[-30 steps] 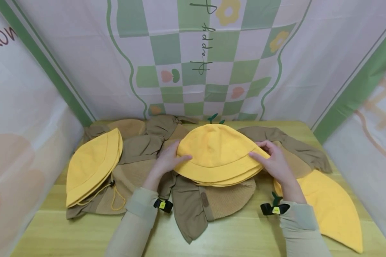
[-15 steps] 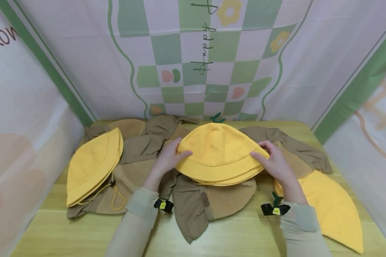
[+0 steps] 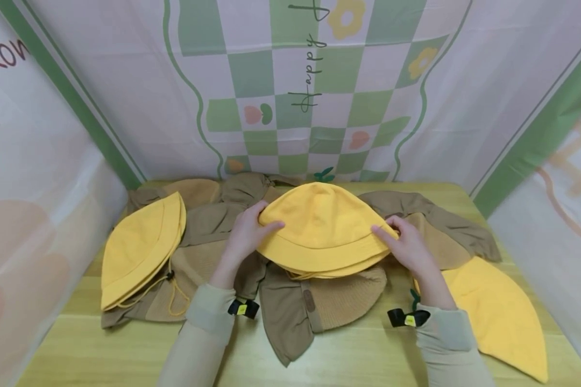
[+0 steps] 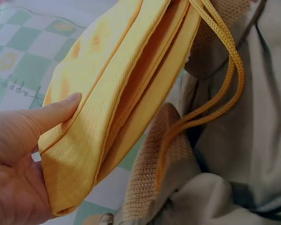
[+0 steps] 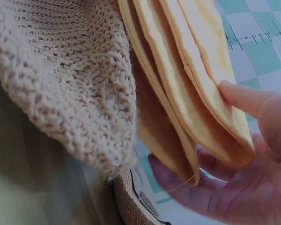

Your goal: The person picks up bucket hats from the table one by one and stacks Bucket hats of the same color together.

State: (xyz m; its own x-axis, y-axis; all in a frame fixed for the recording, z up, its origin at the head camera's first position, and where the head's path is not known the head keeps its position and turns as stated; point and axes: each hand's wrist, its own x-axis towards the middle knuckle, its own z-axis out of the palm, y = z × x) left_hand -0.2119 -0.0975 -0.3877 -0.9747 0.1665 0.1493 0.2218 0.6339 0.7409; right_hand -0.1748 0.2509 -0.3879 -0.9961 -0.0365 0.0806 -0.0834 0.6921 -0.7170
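A yellow bucket hat [image 3: 321,226] with a small green sprout [image 3: 324,174] on its crown is held up in the middle, folded flat with its brim toward me. My left hand [image 3: 246,234] pinches the left end of the brim, thumb on the front face. At the right end my right hand [image 3: 409,244] grips the brim the same way. Several yellow brim layers [image 5: 178,89] fan out in the right wrist view, thumb on the outer one. A yellow cord [image 4: 236,65] hangs down in the left wrist view. Beneath lies a tan knit and brown cloth hat [image 3: 346,301].
Another folded yellow hat [image 3: 140,247] with a cord lies on brown hats [image 3: 208,263] at left. To the right, a yellow hat [image 3: 501,317] lies by a brown neck-flap hat [image 3: 431,231]. All rest on a wooden table [image 3: 358,360] before a checkered cloth backdrop [image 3: 295,70].
Both hands have shifted slightly left and up, carrying the yellow hat with them. The hats lying on the table stay where they were.
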